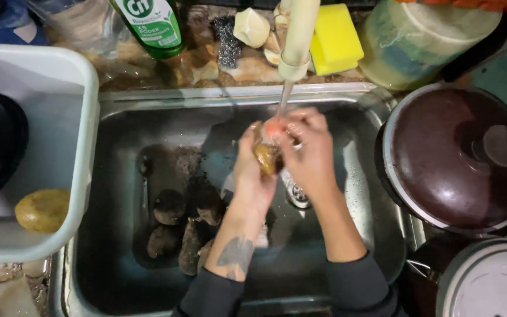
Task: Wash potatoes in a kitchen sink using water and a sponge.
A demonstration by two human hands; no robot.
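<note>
Nearest us, at six o'clock, our dark sleeves rise over the steel sink (118, 111). At about eight o'clock on its floor lie several dirty potatoes (171, 206) in a loose cluster. At the centre, our left hand (250, 170) and right hand (307, 154) meet under the running water; both sets of fingers (298, 119) are curled closed around a wet, yellowish potato (267, 158), which sits between the palms above the drain (298, 194). At nine o'clock a white tub (83, 147) holds one clean potato (42, 209). At three o'clock a dark round pot lid (456, 155) stands beside the sink, with a grey lid (491, 282) at four. Farthest, at twelve o'clock, the cream tap (298, 35) pours down. Behind it lie a yellow sponge (335, 36) and steel wool (227, 38); at eleven stands a green bottle (151, 23) with a white label.
</note>
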